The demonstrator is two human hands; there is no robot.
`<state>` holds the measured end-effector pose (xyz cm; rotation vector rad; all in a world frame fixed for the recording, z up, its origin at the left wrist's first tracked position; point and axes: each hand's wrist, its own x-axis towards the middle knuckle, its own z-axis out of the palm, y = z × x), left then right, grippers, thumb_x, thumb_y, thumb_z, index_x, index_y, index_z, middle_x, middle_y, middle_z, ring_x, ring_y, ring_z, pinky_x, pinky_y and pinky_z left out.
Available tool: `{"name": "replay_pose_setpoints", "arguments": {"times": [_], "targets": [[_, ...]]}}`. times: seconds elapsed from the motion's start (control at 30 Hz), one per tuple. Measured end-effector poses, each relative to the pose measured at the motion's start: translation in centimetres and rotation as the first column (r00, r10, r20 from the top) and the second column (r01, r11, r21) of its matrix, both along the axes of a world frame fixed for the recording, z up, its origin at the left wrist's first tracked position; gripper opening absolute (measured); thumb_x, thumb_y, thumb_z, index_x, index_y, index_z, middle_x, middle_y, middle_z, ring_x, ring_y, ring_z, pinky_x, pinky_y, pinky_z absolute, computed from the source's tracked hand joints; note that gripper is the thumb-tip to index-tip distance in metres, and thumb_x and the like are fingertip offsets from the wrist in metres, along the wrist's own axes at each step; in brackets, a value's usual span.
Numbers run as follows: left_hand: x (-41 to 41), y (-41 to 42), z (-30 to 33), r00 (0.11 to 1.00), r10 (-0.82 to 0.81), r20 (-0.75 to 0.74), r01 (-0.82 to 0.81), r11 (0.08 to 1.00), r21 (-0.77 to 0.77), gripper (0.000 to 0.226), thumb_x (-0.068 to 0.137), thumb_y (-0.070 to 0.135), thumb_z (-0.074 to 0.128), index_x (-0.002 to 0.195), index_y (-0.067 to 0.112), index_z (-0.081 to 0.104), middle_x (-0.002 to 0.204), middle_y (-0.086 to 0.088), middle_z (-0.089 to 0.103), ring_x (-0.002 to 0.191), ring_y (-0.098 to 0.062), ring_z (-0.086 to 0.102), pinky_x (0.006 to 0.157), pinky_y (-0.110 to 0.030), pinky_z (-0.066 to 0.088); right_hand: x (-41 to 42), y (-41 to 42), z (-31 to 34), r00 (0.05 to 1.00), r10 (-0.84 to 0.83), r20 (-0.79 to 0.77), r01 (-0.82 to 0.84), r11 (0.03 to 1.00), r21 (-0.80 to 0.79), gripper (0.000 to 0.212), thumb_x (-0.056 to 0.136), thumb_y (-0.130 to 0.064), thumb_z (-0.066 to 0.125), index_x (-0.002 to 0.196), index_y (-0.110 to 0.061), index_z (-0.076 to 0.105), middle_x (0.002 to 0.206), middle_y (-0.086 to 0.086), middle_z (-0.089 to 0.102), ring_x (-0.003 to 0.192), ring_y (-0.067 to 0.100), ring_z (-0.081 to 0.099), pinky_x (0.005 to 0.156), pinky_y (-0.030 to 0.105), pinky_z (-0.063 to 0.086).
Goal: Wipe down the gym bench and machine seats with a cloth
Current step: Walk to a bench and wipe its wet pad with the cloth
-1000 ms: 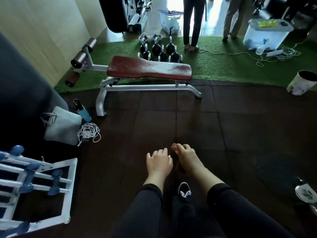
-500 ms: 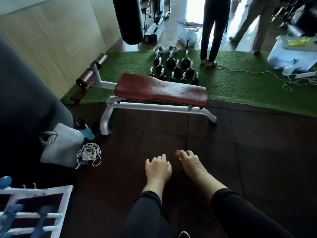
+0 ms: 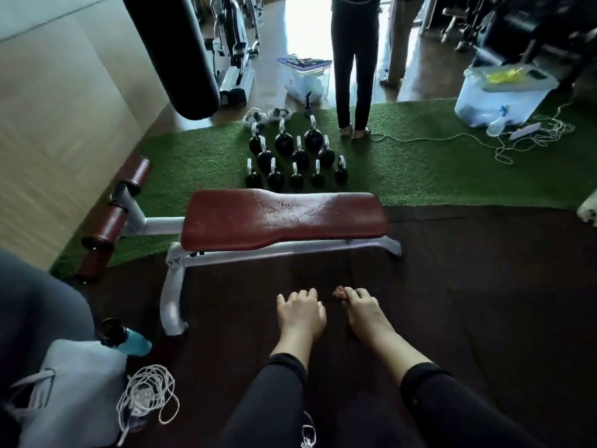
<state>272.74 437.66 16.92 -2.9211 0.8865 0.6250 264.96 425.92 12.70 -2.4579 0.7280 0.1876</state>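
Both hands hanging low over the dark floor, holding nothing: left hand (image 3: 302,313) fingers loosely curled, right hand (image 3: 363,313) relaxed. Bench (image 3: 284,218) sitting just ahead, untouched. No cloth showing.

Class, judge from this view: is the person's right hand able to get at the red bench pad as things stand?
Probably yes. The right hand is empty and hangs in front of the bench pad, with only bare dark floor between them. Nothing blocks the way, though no cloth shows in either hand.
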Motion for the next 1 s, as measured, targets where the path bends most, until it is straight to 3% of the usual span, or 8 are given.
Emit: {"name": "replay_pose_setpoints", "arguments": {"times": [0.2, 0.6, 0.8, 1.0], "targets": [[7.7, -4.4, -0.4, 0.996, -0.09, 0.008, 0.09, 0.996, -0.014, 0.042, 0.1, 0.036, 0.034, 0.138, 0.019, 0.044, 0.138, -0.001, 0.052, 0.129, -0.021, 0.046, 0.112, -0.046, 0.022, 6.9, -4.1, 0.0, 0.995, -0.1, 0.022, 0.1, 0.995, 0.009, 0.041, 0.099, -0.019, 0.039, 0.14, -0.015, 0.038, 0.132, 0.011, 0.045, 0.115, 0.035, 0.048, 0.099, 0.035, 0.036], [23.6, -19.3, -4.0, 0.994, -0.103, -0.038, 0.102, 0.994, -0.034, 0.045, 0.101, 0.036, 0.033, 0.142, 0.019, 0.04, 0.141, 0.001, 0.049, 0.131, -0.02, 0.043, 0.114, -0.046, 0.02, 22.2, -19.2, -4.3, 0.989, -0.147, 0.026, 0.148, 0.989, -0.018, 0.044, 0.099, -0.021, 0.041, 0.142, -0.014, 0.036, 0.135, 0.009, 0.044, 0.117, 0.031, 0.047, 0.101, 0.029, 0.033], [28.7, -25.0, -8.9, 0.99, -0.121, -0.068, 0.118, 0.992, -0.048, 0.045, 0.101, 0.036, 0.032, 0.143, 0.021, 0.039, 0.142, 0.004, 0.048, 0.132, -0.017, 0.042, 0.115, -0.045, 0.019, 27.3, -25.4, -9.7, 0.977, -0.212, 0.017, 0.212, 0.977, -0.004, 0.043, 0.098, -0.019, 0.045, 0.14, -0.011, 0.04, 0.132, 0.012, 0.047, 0.117, 0.034, 0.048, 0.102, 0.033, 0.035], [33.7, -28.8, -18.6, 0.984, -0.172, -0.052, 0.167, 0.981, -0.094, 0.048, 0.101, 0.036, 0.032, 0.148, 0.022, 0.033, 0.152, 0.004, 0.036, 0.142, -0.014, 0.028, 0.117, -0.046, 0.015, 31.0, -30.2, -19.4, 0.948, -0.311, 0.065, 0.313, 0.949, -0.025, 0.042, 0.097, -0.013, 0.046, 0.138, -0.01, 0.042, 0.131, 0.011, 0.048, 0.117, 0.033, 0.047, 0.101, 0.034, 0.037]]}}
